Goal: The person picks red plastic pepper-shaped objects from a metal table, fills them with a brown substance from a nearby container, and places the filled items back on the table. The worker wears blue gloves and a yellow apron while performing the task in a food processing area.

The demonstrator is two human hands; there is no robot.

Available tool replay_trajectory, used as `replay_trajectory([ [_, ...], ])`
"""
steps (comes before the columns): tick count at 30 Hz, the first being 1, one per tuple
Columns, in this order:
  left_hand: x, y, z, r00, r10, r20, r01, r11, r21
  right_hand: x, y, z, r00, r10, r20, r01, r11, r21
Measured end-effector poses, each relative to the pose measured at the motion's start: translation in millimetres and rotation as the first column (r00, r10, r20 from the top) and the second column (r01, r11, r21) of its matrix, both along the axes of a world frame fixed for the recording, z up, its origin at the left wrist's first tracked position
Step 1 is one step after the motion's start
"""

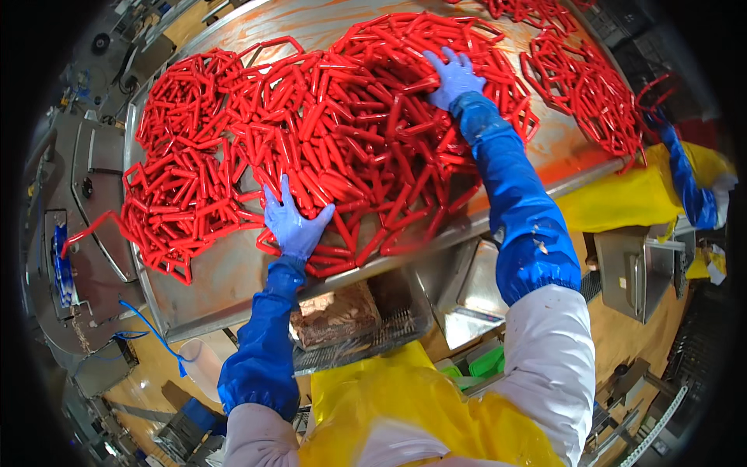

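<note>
A large heap of linked red sausages lies on a stainless steel table with a raised rim. My left hand, in a blue-violet glove, rests spread on the near edge of the heap, fingers apart. Farther off and to the right, my right hand, gloved alike, lies spread on the upper part of the heap. Neither hand is closed round a link. Blue sleeves cover both forearms. Smaller piles of links lie at the left and at the right of the table.
Below the table's near rim sits a tray holding a brown block. At left stands a metal machine with a red link strand reaching over it. A co-worker's yellow apron and blue sleeve show at right, beside links at the table's edge.
</note>
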State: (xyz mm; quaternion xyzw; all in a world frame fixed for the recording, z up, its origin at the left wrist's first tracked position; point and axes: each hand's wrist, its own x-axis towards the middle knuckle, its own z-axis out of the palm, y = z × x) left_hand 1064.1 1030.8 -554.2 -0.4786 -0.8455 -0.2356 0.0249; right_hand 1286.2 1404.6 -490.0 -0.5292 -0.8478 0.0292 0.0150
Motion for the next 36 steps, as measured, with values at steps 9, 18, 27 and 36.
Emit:
replay_trajectory([
  [9,-9,16,-9,0.998,-0.039,0.04,0.042,0.997,-0.069,49,125,-46,0.973,-0.231,0.024,0.225,0.962,0.156],
  [18,11,91,-19,0.981,-0.191,0.038,0.191,0.982,0.013,131,202,-48,0.919,-0.295,0.262,0.239,0.945,0.224],
  [27,59,203,-6,0.917,-0.268,0.296,0.274,0.961,0.021,117,-92,-50,0.861,0.259,-0.438,-0.168,0.957,0.236],
  [36,-21,-44,141,0.511,-0.858,-0.05,0.803,0.498,-0.327,135,-227,-79,0.877,0.181,-0.445,-0.185,0.982,0.037],
])
